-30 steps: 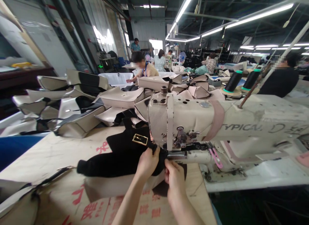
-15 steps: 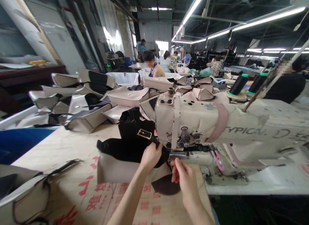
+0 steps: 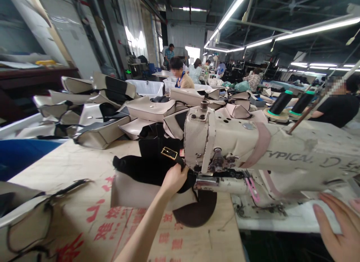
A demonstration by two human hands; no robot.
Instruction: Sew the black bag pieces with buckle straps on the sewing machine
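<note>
My left hand (image 3: 174, 177) grips the edge of a black bag piece (image 3: 146, 168) with a gold buckle (image 3: 169, 153), right beside the needle area of a cream sewing machine (image 3: 239, 142). A beige panel (image 3: 135, 192) hangs under the black piece. My right hand (image 3: 339, 232) is far off at the lower right, fingers stretched out and apart over the white machine bed (image 3: 281, 217), holding nothing.
Stacks of beige and black bag parts (image 3: 107, 115) cover the far side of the plywood table (image 3: 70, 168). Two black thread cones (image 3: 289, 102) stand behind the machine. A blue surface (image 3: 19, 157) lies at left. Other people work at tables in the background.
My right hand has left the bag piece at the needle and swung out to the lower right, fingers spread. My left hand stays on the black piece.
</note>
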